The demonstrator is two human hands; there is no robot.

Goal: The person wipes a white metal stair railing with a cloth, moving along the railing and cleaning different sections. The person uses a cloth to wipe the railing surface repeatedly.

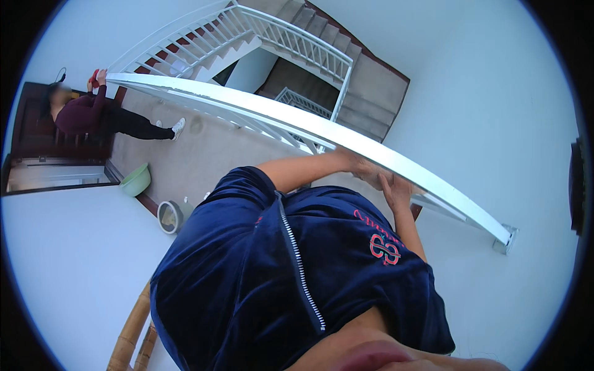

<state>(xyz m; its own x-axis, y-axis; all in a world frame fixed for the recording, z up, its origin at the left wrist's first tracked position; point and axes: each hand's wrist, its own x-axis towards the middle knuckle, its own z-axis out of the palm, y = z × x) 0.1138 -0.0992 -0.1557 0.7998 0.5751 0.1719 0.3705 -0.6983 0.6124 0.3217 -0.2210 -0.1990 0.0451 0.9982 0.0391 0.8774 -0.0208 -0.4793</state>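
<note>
A white-painted handrail (287, 107) runs across in front of me, with chipped paint along its edge. My left hand (367, 172) is blurred and partly under the near side of the rail. Close beside it, my right hand (397, 189) has a thumb up against the left hand. The rail hides several of my fingers, so whether either hand grips anything is unclear. To the right, the rail ends at a metal bracket (506, 240) on the white wall.
At the rail's far left end a person (81, 111) holds a red cloth (94, 79). A green basin (136, 180) and a bucket (170, 217) stand on the landing floor (204, 143). Stairs (320, 32) with white railings surround an open stairwell. Bamboo poles (132, 331) lean behind me.
</note>
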